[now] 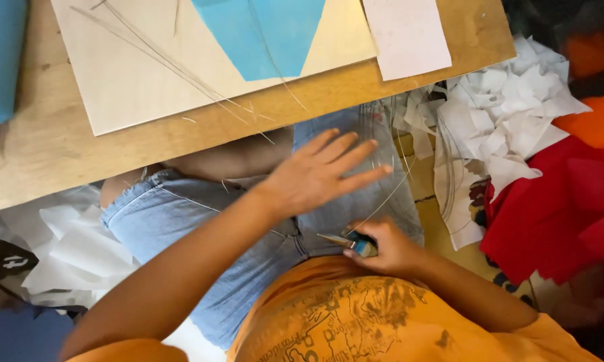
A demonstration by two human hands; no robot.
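In front of you lies a wooden board (47, 154) with a cream sheet (127, 74) on it, and a blue paper triangle (261, 33) lies on that sheet. A pale pink sheet (408, 37) sits just beside them. A blue roll (0, 57) rests at the board's left edge. To your right, white paper scraps (503, 114) are heaped next to red tissue (557, 201) and orange tissue (600, 121). More white paper (67, 248) lies at your left.

Left hand (318, 175) spread flat on denim shorts (248, 234), right hand (389, 249) gripping small knife (352, 243) just beside, wooden board (60, 154) above shorts
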